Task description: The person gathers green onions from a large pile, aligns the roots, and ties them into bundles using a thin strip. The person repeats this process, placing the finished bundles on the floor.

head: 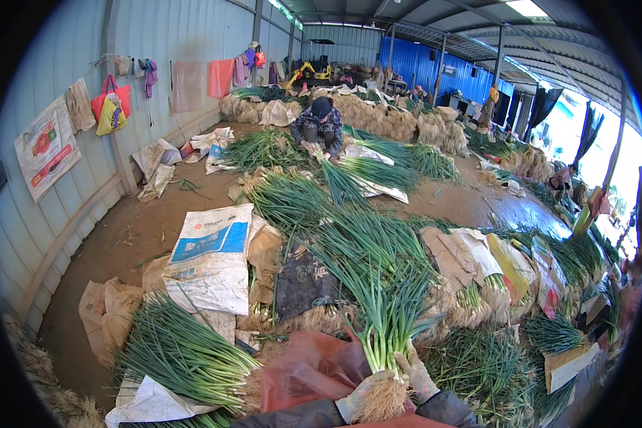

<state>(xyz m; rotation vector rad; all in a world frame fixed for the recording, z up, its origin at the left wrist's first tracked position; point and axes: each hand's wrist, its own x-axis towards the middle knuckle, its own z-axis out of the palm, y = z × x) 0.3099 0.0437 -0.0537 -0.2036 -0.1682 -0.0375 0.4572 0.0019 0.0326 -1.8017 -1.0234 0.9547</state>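
Note:
A bunch of green onions (381, 342) stands upright in front of me, its pale hairy roots low and its green leaves fanned out over the pile behind. My left hand (361, 396), in a dirty light work glove, is closed around the root end. My right hand (416, 372), also gloved, touches the white stalks from the right side; how firmly its fingers hold is hard to see. A translucent red plastic sheet (305, 369) lies over my lap. To the left, a heap of green onions (187, 353) rests with its roots towards me.
Printed woven sacks (211, 257) and brown sacks (449, 257) lie on onion rows ahead. Loose leaves (487, 369) are heaped at right. A person (319, 125) crouches beyond, handling onions. A metal wall (69, 160) runs along the left, with bags hanging on it.

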